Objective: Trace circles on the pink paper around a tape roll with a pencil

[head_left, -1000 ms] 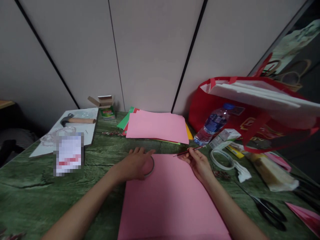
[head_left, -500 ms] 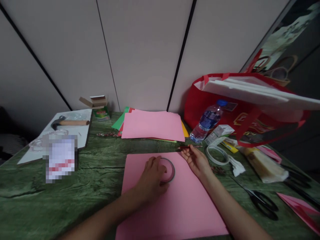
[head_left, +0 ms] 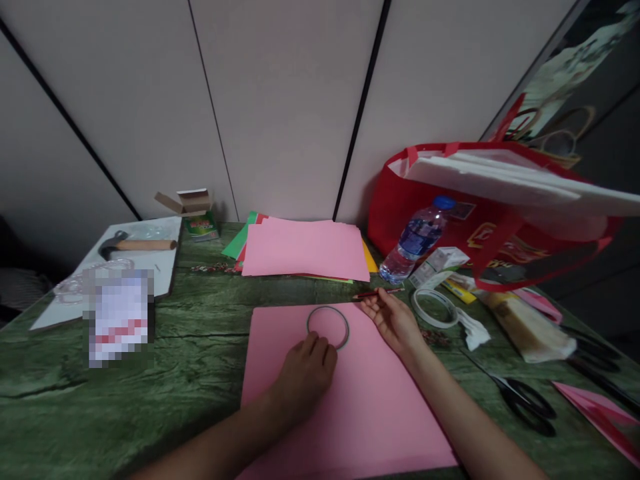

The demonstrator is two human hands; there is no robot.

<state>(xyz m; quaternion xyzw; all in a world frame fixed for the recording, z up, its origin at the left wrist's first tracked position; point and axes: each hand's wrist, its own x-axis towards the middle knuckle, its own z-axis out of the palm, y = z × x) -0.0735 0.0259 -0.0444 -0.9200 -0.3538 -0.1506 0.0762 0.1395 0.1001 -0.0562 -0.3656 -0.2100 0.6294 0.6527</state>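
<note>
A pink sheet of paper (head_left: 373, 407) lies on the table in front of me, and a thin grey-green ring (head_left: 327, 307) rests flat on its upper part. My left hand (head_left: 310, 377) is closed at the ring's near edge, its fingers bent down over the rim. In my right hand (head_left: 393, 323), palm partly turned up at the sheet's upper right edge, a dark red pencil (head_left: 367, 294) is held between thumb and fingers. The pencil's sharpened end points left, just beyond the sheet.
Stacked coloured paper (head_left: 305, 250) lies at the back. On the right are a water bottle (head_left: 415, 240), a red bag (head_left: 390, 200), a white tape roll (head_left: 417, 310) and scissors (head_left: 525, 403). A hammer (head_left: 145, 245) on a white board (head_left: 163, 283) and a small box (head_left: 203, 227) stand left.
My left hand has drawn back toward me, from over the ring's left side to its near edge, and its fingers have curled in. The right hand keeps the pencil in place.
</note>
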